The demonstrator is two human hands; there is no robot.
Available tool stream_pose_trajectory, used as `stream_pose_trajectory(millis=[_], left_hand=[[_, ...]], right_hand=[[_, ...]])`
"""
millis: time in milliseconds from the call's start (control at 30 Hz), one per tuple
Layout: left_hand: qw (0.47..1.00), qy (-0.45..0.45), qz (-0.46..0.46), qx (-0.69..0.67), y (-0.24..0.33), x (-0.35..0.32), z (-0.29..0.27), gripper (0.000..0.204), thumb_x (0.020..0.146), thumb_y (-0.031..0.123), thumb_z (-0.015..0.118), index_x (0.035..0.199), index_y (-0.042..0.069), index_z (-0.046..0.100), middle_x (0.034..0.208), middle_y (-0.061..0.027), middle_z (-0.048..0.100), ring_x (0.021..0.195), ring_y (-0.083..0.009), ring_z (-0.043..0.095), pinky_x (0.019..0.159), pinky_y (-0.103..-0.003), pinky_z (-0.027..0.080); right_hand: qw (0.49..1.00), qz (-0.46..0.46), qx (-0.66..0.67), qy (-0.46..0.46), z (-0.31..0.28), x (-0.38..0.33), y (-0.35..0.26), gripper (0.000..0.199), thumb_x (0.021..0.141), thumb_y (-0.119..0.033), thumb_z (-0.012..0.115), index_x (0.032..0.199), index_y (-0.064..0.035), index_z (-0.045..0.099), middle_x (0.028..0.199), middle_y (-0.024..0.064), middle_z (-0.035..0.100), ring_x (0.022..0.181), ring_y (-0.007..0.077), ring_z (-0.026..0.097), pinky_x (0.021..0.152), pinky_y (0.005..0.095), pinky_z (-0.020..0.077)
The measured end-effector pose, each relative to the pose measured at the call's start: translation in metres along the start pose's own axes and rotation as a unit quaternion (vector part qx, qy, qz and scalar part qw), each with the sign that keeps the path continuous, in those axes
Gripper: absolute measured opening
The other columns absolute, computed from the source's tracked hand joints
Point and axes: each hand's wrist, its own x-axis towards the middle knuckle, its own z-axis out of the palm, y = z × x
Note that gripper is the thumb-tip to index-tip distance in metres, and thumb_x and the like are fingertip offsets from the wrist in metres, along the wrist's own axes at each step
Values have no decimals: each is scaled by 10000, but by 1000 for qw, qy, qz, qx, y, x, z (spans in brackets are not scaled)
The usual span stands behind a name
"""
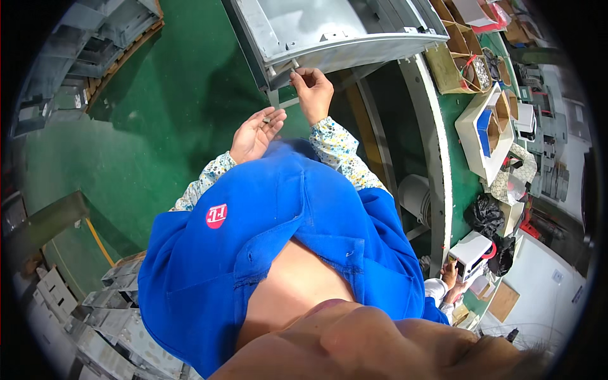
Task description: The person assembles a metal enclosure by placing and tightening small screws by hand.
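Note:
A grey sheet-metal cabinet (342, 52) with a curved front edge lies open at the top of the head view. My right hand (313, 95) is at its lower left corner, thumb and forefinger pinched together just below a short pale peg (295, 63). What the pinch holds, if anything, is too small to make out. Lower and to the left, my left hand (254, 136) is turned palm up with fingers loosely extended. Small metal pieces (266, 120) rest on its fingers; their exact kind cannot be told.
The cabinet is by a workbench (443, 158) running down the right side, with a divided wooden box (453, 60), a white tray (487, 136) and black plastic bags (487, 215). Another person's hands (451, 278) are by a white device (470, 253). Metal housings (82, 50) stand on a pallet at upper left.

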Motion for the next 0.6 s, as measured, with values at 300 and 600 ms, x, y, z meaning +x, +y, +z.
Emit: stream_pose_trajectory(millis=[300, 600], left_hand=[[1000, 11, -3, -6, 3, 2, 2, 299, 917, 129, 324, 1133, -60, 410, 1165, -190, 477, 1055, -239, 502, 891, -307, 442], [1000, 21, -7, 1, 6, 2, 9, 304, 921, 139, 318, 1139, -52, 412, 1157, -185, 482, 1046, -233, 506, 893, -305, 439]], right_hand=[[977, -157, -141, 19, 2, 3, -9, 71, 716, -46, 644, 746, -14, 588, 663, 99, 597, 547, 176, 582, 520, 251, 448], [959, -216, -185, -11, 3, 11, -3, 112, 696, 16, 632, 778, -9, 559, 664, 95, 589, 543, 204, 571, 504, 254, 434]])
